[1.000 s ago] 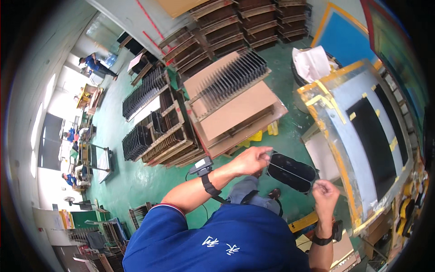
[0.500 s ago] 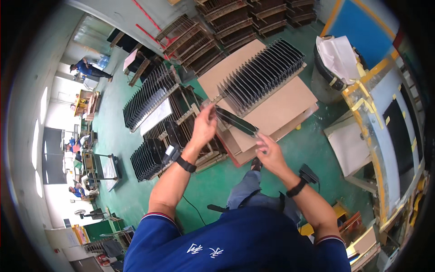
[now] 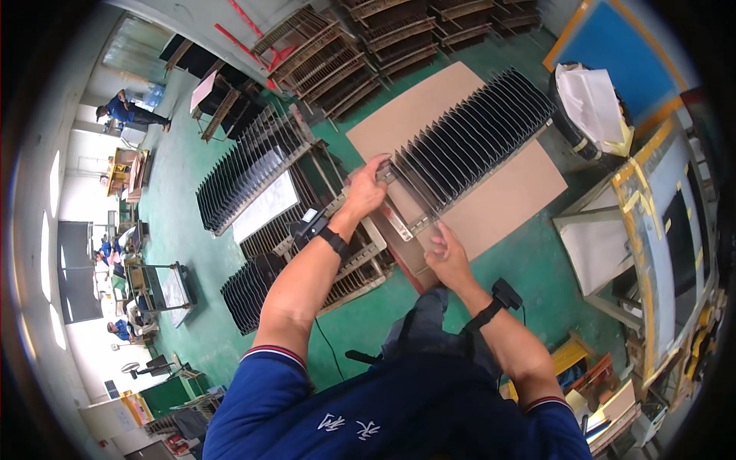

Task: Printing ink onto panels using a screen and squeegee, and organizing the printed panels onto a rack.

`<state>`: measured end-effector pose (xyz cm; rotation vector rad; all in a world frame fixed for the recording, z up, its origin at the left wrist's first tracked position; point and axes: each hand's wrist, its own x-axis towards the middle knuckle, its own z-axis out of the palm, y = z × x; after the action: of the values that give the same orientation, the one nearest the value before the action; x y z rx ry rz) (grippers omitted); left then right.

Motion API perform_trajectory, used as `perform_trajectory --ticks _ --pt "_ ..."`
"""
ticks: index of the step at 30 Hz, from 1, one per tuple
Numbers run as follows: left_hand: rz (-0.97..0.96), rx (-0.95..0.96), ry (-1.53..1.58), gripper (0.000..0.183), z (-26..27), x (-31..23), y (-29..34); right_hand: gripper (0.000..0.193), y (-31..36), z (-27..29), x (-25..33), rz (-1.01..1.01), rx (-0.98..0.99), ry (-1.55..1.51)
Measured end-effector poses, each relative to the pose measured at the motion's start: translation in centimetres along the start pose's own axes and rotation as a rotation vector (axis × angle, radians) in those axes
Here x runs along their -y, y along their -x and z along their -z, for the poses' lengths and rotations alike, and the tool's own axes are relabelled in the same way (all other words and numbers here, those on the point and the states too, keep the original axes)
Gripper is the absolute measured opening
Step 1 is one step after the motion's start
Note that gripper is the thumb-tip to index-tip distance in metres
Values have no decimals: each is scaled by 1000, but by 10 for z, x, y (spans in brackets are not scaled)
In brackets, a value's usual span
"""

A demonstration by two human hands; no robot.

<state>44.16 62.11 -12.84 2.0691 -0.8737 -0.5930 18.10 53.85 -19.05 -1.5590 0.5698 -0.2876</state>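
A slotted rack (image 3: pixel 418 224) holds a row of thin black panels (image 3: pixel 475 142) standing on edge. At the row's near end, one thin dark panel (image 3: pixel 414 189), blurred and seen almost edge-on, spans the gap between my hands. My left hand (image 3: pixel 366 189) has its fingers closed at the panel's far left end. My right hand (image 3: pixel 448 259) is at its other end, fingers curled and thumb side toward it. The lower edge of the panel is hard to make out against the rack.
Brown board (image 3: pixel 529 180) lies under the rack. To the left stand more racks of black panels (image 3: pixel 249 172) and a lower loaded rack (image 3: pixel 253 290). Empty racks (image 3: pixel 318 61) are stacked behind. A lined bin (image 3: pixel 590 111) and a taped frame (image 3: pixel 652 230) stand at right.
The dark panel has gone from a tilted position in front of the rack to nearly edge-on at the row's near end. Both hands moved with it, and the view shifted slightly.
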Motion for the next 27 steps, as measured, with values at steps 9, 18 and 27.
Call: perform_trajectory --ticks 9,18,27 --pt "43 32 2 66 1 11 -12 79 -10 -3 5 -34 33 45" --pt "18 19 104 62 -10 43 -23 77 -13 -5 2 -72 7 -40" --pt "-62 -198 425 54 19 -74 68 40 98 70 19 -123 -33 53"
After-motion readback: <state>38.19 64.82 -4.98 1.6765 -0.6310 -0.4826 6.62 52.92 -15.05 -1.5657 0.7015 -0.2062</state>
